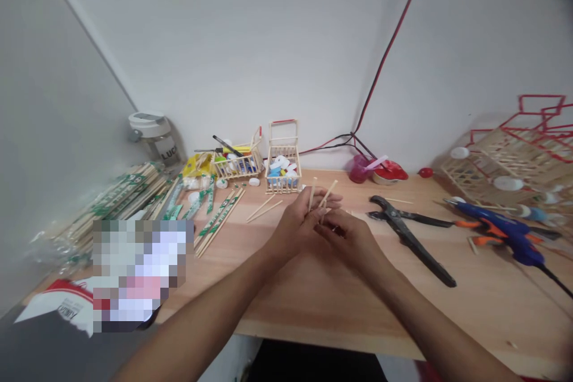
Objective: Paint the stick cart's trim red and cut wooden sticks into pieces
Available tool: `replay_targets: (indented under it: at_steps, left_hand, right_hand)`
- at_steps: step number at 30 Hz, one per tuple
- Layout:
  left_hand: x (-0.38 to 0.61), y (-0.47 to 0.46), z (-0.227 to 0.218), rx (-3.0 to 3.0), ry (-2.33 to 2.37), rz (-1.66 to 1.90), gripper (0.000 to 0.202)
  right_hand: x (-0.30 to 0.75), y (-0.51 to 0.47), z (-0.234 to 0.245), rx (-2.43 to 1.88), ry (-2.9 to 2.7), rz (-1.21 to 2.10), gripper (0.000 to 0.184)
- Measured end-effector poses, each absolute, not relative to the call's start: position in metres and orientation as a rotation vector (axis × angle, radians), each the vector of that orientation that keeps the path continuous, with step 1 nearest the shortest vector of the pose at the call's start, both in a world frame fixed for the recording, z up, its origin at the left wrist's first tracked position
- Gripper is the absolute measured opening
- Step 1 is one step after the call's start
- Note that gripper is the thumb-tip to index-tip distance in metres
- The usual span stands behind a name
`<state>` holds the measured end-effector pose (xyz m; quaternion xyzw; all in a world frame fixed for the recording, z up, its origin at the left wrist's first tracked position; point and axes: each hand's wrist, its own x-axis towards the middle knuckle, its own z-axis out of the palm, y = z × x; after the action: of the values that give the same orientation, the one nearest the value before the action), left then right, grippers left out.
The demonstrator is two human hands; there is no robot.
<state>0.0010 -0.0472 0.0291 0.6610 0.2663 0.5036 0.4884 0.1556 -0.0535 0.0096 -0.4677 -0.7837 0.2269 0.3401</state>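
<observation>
My left hand [298,221] and my right hand [347,240] are close together above the wooden tabletop [447,310]. Two thin wooden sticks [324,200] stick up from between them, and my left fingers are closed around them. My right fingertips reach the sticks' lower ends, partly hidden, so I cannot tell whether they grip. Nearest on the left, a few loose sticks [264,209] lie on the wood. Black-handled pliers [403,233] lie to the right of my right hand.
Two popsicle-stick baskets [283,168] of bottle caps stand at the back. Wrapped chopstick bundles [120,203] pile up at left, beside a bottle [154,137]. A blue glue gun [496,230] and a stick-built frame [505,161] sit at right. Walls bound the back and left.
</observation>
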Motion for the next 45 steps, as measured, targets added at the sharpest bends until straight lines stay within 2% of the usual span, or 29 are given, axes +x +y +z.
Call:
replay_targets:
  at_steps: [4,11,14,17,21,24,28,33,45]
  left_hand:
    - [0.003,-0.045,0.024,1.511,0.678,1.219,0.023]
    - [-0.008,-0.033,0.033,1.002,0.634,1.437,0.022]
    - [-0.01,-0.031,0.031,0.915,0.691,1.428,0.023]
    - [-0.002,-0.034,0.024,0.975,0.696,1.26,0.028]
    - [0.009,-0.041,0.016,1.237,0.642,1.117,0.034]
    - [0.011,-0.043,0.013,1.394,0.673,1.112,0.029]
    - [0.01,-0.046,0.014,1.477,0.658,1.159,0.025]
    - [0.011,-0.052,0.014,1.598,0.701,1.13,0.032]
    - [0.007,-0.048,0.019,1.697,0.678,1.128,0.023]
  right_hand:
    - [0.155,-0.053,0.008,-1.221,-2.005,0.593,0.015]
    - [0.161,-0.05,0.014,-1.303,-2.072,0.706,0.025]
    - [0.164,-0.049,0.013,-1.324,-1.986,0.802,0.03]
    - [0.164,-0.049,0.014,-1.304,-1.91,0.774,0.031]
    - [0.162,-0.051,0.013,-1.321,-1.965,0.557,0.028]
    - [0.161,-0.051,0.013,-1.29,-2.024,0.505,0.024]
    - [0.162,-0.049,0.013,-1.219,-2.003,0.592,0.016]
    - [0.161,-0.046,0.01,-1.172,-1.976,0.577,0.004]
    - [0.163,-0.045,0.008,-1.085,-1.994,0.399,0.01]
